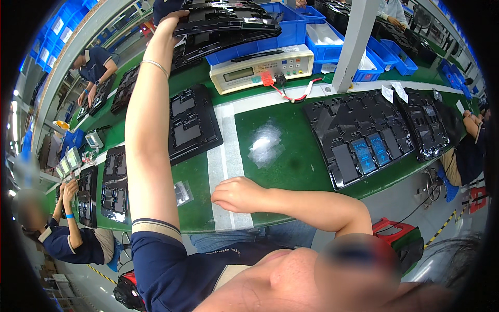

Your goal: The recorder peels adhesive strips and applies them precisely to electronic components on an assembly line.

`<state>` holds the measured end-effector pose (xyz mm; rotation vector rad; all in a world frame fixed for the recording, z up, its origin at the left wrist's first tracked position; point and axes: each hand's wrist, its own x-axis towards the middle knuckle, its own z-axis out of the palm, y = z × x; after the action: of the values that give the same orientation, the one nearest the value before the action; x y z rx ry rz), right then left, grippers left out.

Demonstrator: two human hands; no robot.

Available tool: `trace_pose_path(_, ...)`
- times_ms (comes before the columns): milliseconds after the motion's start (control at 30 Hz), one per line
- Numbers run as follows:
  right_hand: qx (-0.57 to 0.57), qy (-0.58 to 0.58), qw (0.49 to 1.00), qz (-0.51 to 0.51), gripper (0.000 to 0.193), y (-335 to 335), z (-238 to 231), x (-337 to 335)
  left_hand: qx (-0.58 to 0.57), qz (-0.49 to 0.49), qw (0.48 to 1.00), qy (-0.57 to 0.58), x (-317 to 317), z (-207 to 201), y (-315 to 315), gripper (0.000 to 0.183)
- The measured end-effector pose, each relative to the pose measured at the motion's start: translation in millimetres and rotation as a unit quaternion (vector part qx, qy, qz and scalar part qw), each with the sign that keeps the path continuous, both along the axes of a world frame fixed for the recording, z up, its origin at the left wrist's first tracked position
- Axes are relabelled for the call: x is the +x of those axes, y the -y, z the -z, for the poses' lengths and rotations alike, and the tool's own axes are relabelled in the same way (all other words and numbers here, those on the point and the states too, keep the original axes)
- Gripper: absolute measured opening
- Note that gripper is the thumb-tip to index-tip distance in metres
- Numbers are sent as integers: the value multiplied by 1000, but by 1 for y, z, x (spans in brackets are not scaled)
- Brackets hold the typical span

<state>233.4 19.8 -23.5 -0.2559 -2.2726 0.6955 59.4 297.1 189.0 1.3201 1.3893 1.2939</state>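
Note:
My left arm stretches to the far end of the bench, where my left hand (175, 18) grips the left edge of a black plastic tray (228, 23) on top of a stack. The tray hides some of the fingers. My right hand (235, 195) rests on the white strip (224, 161) of the green bench, its fingers curled in and nothing showing in them. Between my arms lies another black tray (192, 125) with flat dark pieces in its pockets. A small clear plastic bag (183, 193) is beside my left forearm.
A beige tester (261, 70) with red and black leads stands at the back, before blue bins (291, 26). To the right, a large black tray (358, 130) holds dark and blue battery-like packs. A grey post (355, 47) rises behind. Several co-workers sit at both sides.

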Motion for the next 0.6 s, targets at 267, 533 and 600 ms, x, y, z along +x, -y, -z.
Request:
trace_pose_path(267,1,3,999,49,7,-19,0,5,179,-75,881,431,5,22,58,13)
trace_pose_path(533,-440,-180,877,-64,33,-26,-66,-38,299,-161,873,349,-58,91,219,18)
trace_pose_path(600,-522,-232,819,-61,46,-13,-91,-70,329,-148,874,325,-48,108,245,23)
